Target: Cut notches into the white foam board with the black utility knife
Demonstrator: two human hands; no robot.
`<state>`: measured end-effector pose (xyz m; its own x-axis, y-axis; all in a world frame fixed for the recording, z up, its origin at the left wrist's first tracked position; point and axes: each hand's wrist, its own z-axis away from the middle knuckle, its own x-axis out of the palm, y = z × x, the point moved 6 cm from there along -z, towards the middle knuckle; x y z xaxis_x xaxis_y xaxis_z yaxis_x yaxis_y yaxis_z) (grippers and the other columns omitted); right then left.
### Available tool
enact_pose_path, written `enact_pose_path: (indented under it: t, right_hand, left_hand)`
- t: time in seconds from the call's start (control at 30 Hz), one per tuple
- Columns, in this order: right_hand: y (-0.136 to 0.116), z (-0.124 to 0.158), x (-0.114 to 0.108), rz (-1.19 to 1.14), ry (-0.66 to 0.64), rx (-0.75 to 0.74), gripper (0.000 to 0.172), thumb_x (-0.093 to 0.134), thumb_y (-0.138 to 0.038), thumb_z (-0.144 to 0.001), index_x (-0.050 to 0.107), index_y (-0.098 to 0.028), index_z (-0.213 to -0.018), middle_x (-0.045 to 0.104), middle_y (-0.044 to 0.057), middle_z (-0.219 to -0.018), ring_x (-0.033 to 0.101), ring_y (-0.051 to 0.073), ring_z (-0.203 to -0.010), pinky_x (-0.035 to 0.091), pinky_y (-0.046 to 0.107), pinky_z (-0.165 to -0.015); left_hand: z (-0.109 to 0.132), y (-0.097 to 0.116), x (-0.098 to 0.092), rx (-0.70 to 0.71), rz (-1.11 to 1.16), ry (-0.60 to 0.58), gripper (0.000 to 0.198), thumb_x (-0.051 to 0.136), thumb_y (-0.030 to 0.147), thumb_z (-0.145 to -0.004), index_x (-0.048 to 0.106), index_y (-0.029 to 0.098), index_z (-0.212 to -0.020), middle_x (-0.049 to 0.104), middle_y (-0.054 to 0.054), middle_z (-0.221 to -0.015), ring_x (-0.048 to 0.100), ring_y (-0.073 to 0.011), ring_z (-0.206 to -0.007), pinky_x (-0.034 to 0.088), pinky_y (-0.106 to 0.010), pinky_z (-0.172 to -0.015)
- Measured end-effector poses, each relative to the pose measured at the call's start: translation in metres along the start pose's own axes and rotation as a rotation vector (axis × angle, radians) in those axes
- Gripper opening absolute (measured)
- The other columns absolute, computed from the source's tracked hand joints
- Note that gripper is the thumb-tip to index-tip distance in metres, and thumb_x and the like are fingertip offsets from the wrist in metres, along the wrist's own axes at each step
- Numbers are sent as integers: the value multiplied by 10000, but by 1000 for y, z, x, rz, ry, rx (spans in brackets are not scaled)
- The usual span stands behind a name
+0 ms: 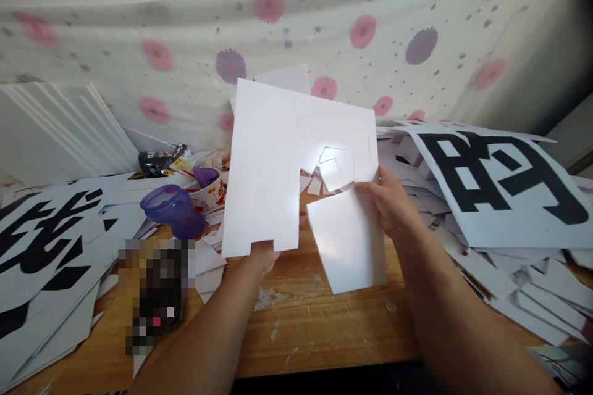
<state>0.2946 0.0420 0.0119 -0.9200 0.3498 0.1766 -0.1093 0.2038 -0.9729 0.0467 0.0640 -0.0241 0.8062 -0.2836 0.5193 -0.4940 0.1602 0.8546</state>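
Note:
A white foam board (264, 154) with cut-out gaps is held up over the wooden table, tilted toward me. My right hand (383, 200) grips its right edge, thumb on the front face and fingers behind. Below and behind, my left hand (265, 256) supports the lower left part, its fingers mostly hidden by the board. A small cut outline with a loose-looking piece (330, 173) shows near the middle right. The lower right section of the board hangs beside an open gap through which the table is visible.
A purple cup (173, 207) and a patterned paper tub (210, 194) stand at left. Sheets with black characters lie at left (50, 228) and right (504, 179). White offcuts (532, 290) pile up at right. A flowered curtain (185, 86) hangs behind.

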Motion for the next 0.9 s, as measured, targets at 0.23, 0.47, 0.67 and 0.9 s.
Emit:
enact_pose_path:
  t: [0.23, 0.47, 0.67, 0.9]
  right_hand:
    - [11, 7, 17, 36, -19, 55, 480, 736, -269, -650, 600, -244, -1109, 715, 64, -1082, 669, 315, -978, 563, 443, -795]
    - [21, 5, 22, 52, -8, 96, 422, 742, -256, -639, 621, -258, -1043, 720, 39, -1046, 677, 299, -946, 564, 424, -792]
    - [25, 4, 22, 47, -13, 96, 434, 751, -262, -646, 624, -264, -1062, 727, 35, -1054, 679, 295, -941, 561, 431, -812]
    - [28, 3, 20, 81, -15, 105, 500, 762, -277, -640, 616, -268, -1118, 728, 32, -1031, 671, 304, -950, 565, 450, -801]
  left_hand:
    - [9, 5, 11, 109, -61, 29, 231, 895, 197, -599, 748, 211, -777, 710, -11, -851, 625, -178, -826, 534, -309, -786]
    - [8, 3, 11, 121, -27, 20, 231, 892, 258, -606, 693, 197, -707, 634, 17, -720, 560, -119, -668, 484, -250, -616]
    - [6, 10, 14, 187, -19, 10, 272, 893, 247, -604, 628, 185, -616, 563, 39, -639, 490, -95, -628, 438, -214, -587]
    - [6, 13, 13, 148, 44, -64, 331, 907, 304, -574, 593, 200, -596, 546, 37, -619, 464, -101, -584, 428, -223, -526]
